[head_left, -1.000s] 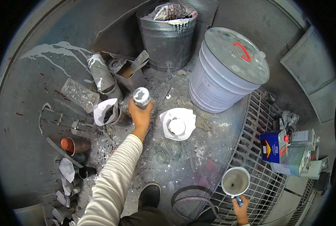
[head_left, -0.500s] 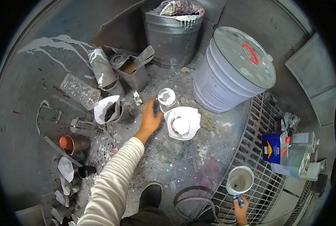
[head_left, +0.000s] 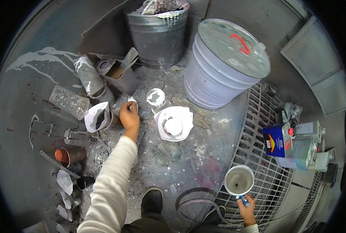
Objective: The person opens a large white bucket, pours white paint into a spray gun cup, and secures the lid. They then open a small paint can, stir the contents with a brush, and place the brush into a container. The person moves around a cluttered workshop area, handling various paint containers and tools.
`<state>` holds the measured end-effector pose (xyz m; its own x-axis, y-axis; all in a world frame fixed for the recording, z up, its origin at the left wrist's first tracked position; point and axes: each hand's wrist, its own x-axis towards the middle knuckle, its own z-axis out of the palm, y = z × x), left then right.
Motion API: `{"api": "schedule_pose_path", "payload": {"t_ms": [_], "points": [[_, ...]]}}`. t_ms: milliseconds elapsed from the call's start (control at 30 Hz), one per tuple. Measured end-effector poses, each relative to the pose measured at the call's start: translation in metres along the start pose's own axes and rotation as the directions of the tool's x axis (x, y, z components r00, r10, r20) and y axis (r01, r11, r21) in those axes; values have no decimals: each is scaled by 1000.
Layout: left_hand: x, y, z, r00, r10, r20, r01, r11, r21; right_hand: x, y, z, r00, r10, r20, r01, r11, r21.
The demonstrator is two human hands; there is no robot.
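My left hand [head_left: 130, 117] is reached forward over the paint-spattered surface, its fingers closed on a small crumpled whitish scrap [head_left: 132, 100]. To its right stands a clear cup [head_left: 156, 98] with pale grey paint at its top. Nearer to me is a white paper strainer [head_left: 185, 119] with white paint in its middle, seated in a container mostly hidden beneath it. Low on the right, my right hand [head_left: 247, 207] grips a spray gun [head_left: 242, 200] with blue parts; its round open cup [head_left: 239, 179] sits upright and shows a greyish inside with a dark hole at the bottom.
A large white drum [head_left: 213, 73] and a dark bucket [head_left: 157, 39] stand at the back. Left are a square can [head_left: 122, 80], another paper strainer [head_left: 90, 118] and stacked cups [head_left: 68, 184]. A metal grating [head_left: 254, 143], solvent cans [head_left: 276, 141] and a hose [head_left: 194, 202] lie right.
My left hand has moved left from beside the clear cup to the crumpled scrap and closed on it. The view has shifted somewhat. My right hand still holds the spray gun.
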<state>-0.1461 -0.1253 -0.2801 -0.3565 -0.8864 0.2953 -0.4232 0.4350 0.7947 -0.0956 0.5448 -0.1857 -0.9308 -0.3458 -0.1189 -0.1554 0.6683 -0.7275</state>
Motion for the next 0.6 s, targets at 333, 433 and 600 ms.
{"api": "schedule_pose_path", "payload": {"t_ms": [333, 433, 600], "points": [[-103, 114, -166, 633, -104, 767, 703, 492, -514, 4, 23, 5, 992, 74, -107, -61, 991, 115], [-104, 137, -177, 429, 181, 885, 884, 119, -453, 17, 11, 2, 999, 29, -26, -26, 996, 83], [-135, 167, -133, 397, 310, 864, -353, 920, -168, 33, -26, -2, 996, -32, 89, 33, 999, -15]]}}
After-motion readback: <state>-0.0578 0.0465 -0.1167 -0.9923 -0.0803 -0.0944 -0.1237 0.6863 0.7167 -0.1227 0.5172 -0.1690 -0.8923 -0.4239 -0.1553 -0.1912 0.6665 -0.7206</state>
